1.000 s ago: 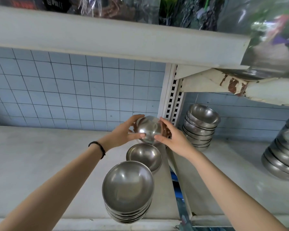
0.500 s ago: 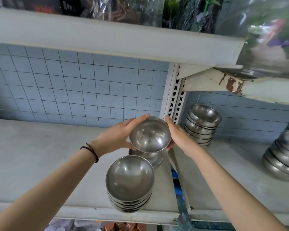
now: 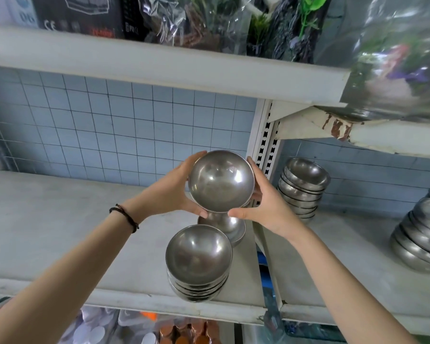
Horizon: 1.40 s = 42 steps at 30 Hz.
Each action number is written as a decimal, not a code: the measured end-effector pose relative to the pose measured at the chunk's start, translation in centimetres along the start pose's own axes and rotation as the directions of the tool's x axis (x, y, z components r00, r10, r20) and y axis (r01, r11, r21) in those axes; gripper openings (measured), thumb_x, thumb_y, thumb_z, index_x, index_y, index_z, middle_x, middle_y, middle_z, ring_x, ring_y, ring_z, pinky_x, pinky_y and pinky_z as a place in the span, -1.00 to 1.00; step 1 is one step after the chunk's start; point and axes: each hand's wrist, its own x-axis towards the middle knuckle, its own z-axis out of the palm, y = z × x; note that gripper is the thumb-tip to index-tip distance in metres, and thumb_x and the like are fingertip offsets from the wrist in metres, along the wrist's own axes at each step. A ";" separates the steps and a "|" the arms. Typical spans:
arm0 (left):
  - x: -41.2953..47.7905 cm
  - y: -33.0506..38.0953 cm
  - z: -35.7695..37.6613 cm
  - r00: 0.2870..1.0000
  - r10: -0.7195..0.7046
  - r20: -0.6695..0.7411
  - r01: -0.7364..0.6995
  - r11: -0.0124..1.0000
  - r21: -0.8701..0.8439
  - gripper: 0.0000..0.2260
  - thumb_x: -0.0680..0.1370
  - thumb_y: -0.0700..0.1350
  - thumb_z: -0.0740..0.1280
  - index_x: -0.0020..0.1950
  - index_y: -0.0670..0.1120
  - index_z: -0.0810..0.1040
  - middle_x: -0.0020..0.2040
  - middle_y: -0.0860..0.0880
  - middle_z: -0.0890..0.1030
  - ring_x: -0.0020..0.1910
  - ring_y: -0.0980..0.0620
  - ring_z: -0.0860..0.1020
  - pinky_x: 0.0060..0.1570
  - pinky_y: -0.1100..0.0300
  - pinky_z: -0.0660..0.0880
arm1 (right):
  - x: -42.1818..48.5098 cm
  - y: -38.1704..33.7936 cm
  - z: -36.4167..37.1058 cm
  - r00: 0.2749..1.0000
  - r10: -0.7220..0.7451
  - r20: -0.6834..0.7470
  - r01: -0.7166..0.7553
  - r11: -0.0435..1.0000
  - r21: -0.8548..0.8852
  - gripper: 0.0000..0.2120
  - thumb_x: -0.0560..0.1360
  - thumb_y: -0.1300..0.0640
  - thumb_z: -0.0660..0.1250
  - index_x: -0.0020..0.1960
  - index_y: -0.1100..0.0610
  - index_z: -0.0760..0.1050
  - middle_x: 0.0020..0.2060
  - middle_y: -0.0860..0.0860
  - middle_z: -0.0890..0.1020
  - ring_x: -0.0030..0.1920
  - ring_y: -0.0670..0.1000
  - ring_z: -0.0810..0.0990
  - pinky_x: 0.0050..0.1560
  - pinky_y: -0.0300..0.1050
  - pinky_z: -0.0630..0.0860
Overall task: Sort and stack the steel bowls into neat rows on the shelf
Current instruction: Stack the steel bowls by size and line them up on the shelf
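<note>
A steel bowl (image 3: 221, 180) is held in the air above the shelf (image 3: 47, 219), its hollow tilted toward me. My left hand (image 3: 173, 192) grips its left rim and my right hand (image 3: 263, 207) grips its right rim, thumbs under its lower edge. Directly beneath it a bowl (image 3: 230, 228) stands on the shelf, mostly hidden. Nearer the front edge is a stack of several nested bowls (image 3: 198, 264).
Right of the slotted white upright (image 3: 265, 142), the neighbouring shelf carries a leaning stack of bowls (image 3: 302, 187) by the tiled wall and another stack (image 3: 422, 234) at the far right. An upper shelf (image 3: 159, 68) with packaged goods overhangs. Goods lie below.
Both hands have lifted the bowl up from the back of the shelf and turned its hollow toward me. It now hovers higher above the lone bowl.
</note>
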 end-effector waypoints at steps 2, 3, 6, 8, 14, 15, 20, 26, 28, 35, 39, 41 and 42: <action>-1.0 0.6 -0.4 1.000 0.005 0.009 -0.005 1.000 -0.017 0.11 0.07 0.25 0.61 0.50 0.08 0.14 0.40 0.22 0.33 0.39 0.25 0.30 0.33 0.39 0.23 | -0.9 -0.9 0.3 0.999 -0.049 -0.005 0.049 0.997 -0.054 0.07 0.15 -0.29 0.57 0.52 -0.30 0.07 0.34 -0.60 0.23 0.34 -0.44 0.30 0.25 -0.54 0.27; -1.7 0.9 -0.5 1.000 -0.010 0.016 0.011 0.999 -0.039 0.09 0.05 0.32 0.58 0.47 0.11 0.17 0.37 0.26 0.34 0.36 0.30 0.31 0.31 0.46 0.22 | -1.4 -1.1 0.6 0.997 -0.074 0.004 0.074 0.992 -0.097 0.01 0.18 -0.28 0.55 0.52 -0.24 0.14 0.39 -0.55 0.17 0.40 -0.44 0.20 0.31 -0.53 0.19; -3.7 1.2 -0.2 0.998 -0.051 0.035 0.054 0.992 -0.112 0.01 0.02 0.44 0.49 0.39 0.22 0.20 0.31 0.31 0.38 0.28 0.45 0.34 0.23 0.54 0.23 | -3.1 -1.1 2.3 0.996 -0.088 0.006 0.088 0.990 -0.112 -0.02 0.21 -0.23 0.53 0.53 -0.12 0.19 0.47 -0.44 0.13 0.48 -0.38 0.09 0.49 -0.23 0.16; -4.8 1.0 0.3 0.996 -0.077 0.037 0.082 0.987 -0.137 -0.01 0.02 0.45 0.48 0.36 0.25 0.20 0.29 0.30 0.39 0.25 0.48 0.34 0.20 0.56 0.24 | -3.9 -0.8 3.3 0.998 -0.070 -0.004 0.070 0.995 -0.069 -0.01 0.21 -0.19 0.55 0.53 -0.10 0.16 0.49 -0.38 0.14 0.48 -0.36 0.09 0.52 -0.09 0.21; -7.4 0.0 2.0 0.988 -0.139 0.068 0.149 0.974 -0.170 -0.03 0.07 0.43 0.49 0.38 0.22 0.20 0.31 0.24 0.42 0.29 0.39 0.37 0.26 0.49 0.26 | -5.5 0.4 4.9 0.999 -0.046 -0.014 0.046 0.998 -0.039 -0.03 0.23 -0.14 0.58 0.52 -0.15 0.17 0.46 -0.46 0.17 0.49 -0.33 0.11 0.40 -0.39 0.23; -7.7 -0.1 2.3 0.987 -0.144 0.072 0.154 0.974 -0.168 -0.05 0.08 0.43 0.49 0.37 0.23 0.20 0.32 0.23 0.41 0.32 0.34 0.36 0.28 0.46 0.26 | -5.8 0.6 5.1 0.999 -0.047 -0.010 0.047 0.998 -0.045 -0.05 0.23 -0.16 0.57 0.50 -0.19 0.17 0.46 -0.46 0.16 0.49 -0.33 0.12 0.44 -0.33 0.22; -8.8 -0.9 3.4 0.981 -0.165 0.104 0.180 0.971 -0.156 -0.09 0.12 0.40 0.50 0.37 0.28 0.17 0.34 0.24 0.40 0.33 0.31 0.35 0.29 0.43 0.26 | -6.7 0.9 5.4 0.999 -0.041 -0.016 0.040 0.998 -0.050 -0.07 0.22 -0.18 0.56 0.49 -0.18 0.18 0.47 -0.41 0.19 0.50 -0.32 0.12 0.53 -0.05 0.19; -9.8 -1.7 4.1 0.961 -0.205 0.185 0.236 0.957 -0.168 -0.12 0.16 0.30 0.55 0.35 0.34 0.15 0.32 0.29 0.39 0.30 0.37 0.36 0.21 0.51 0.28 | -7.7 1.7 6.2 1.000 0.002 0.022 -0.001 0.999 -0.052 -0.08 0.24 -0.24 0.54 0.49 -0.23 0.15 0.45 -0.46 0.18 0.49 -0.34 0.11 0.53 -0.12 0.16; -10.0 -1.9 4.2 0.957 -0.204 0.204 0.241 0.955 -0.172 -0.12 0.18 0.27 0.55 0.37 0.29 0.14 0.31 0.29 0.39 0.29 0.40 0.36 0.19 0.54 0.28 | -8.0 2.0 6.5 0.999 0.023 0.040 -0.021 0.998 -0.059 -0.08 0.27 -0.27 0.51 0.50 -0.23 0.13 0.45 -0.47 0.16 0.48 -0.37 0.10 0.51 -0.22 0.14; -10.4 -3.0 3.3 0.937 -0.196 0.288 0.239 0.963 -0.122 0.00 0.19 0.34 0.51 0.49 0.24 0.04 0.41 0.28 0.31 0.39 0.29 0.29 0.40 0.29 0.22 | -8.3 2.1 6.8 0.990 0.051 0.133 -0.030 0.987 -0.156 -0.17 0.36 -0.42 0.32 0.48 -0.33 -0.03 0.45 -0.53 0.00 0.47 -0.43 -0.04 0.36 -0.57 0.02; -10.2 -3.3 2.0 0.927 -0.175 0.332 0.222 0.969 -0.109 -0.08 0.24 0.52 0.30 0.47 0.25 0.00 0.46 0.32 0.17 0.43 0.38 0.17 0.39 0.35 0.18 | -8.4 2.2 6.0 0.983 0.059 0.172 -0.020 0.974 -0.224 -0.18 0.41 -0.43 0.27 0.53 -0.30 -0.06 0.48 -0.50 -0.06 0.48 -0.41 -0.07 0.32 -0.61 -0.01; -9.8 -3.5 1.2 0.941 -0.187 0.281 0.221 0.971 -0.093 -0.30 0.35 0.51 0.16 0.42 0.28 0.12 0.43 0.28 0.27 0.39 0.42 0.23 0.35 0.39 0.23 | -8.3 2.1 5.2 0.978 0.064 0.200 -0.004 0.958 -0.286 -0.23 0.43 -0.45 0.22 0.49 -0.38 -0.10 0.47 -0.52 -0.08 0.48 -0.41 -0.07 0.34 -0.57 -0.02; -9.6 -3.7 0.7 0.948 -0.202 0.248 0.232 0.968 -0.099 -0.44 0.42 0.44 0.13 0.37 0.30 0.20 0.40 0.26 0.33 0.35 0.43 0.29 0.34 0.39 0.27 | -8.2 1.9 4.7 0.976 0.066 0.205 0.003 0.948 -0.317 -0.27 0.44 -0.46 0.20 0.47 -0.41 -0.11 0.46 -0.53 -0.08 0.48 -0.42 -0.07 0.37 -0.53 -0.03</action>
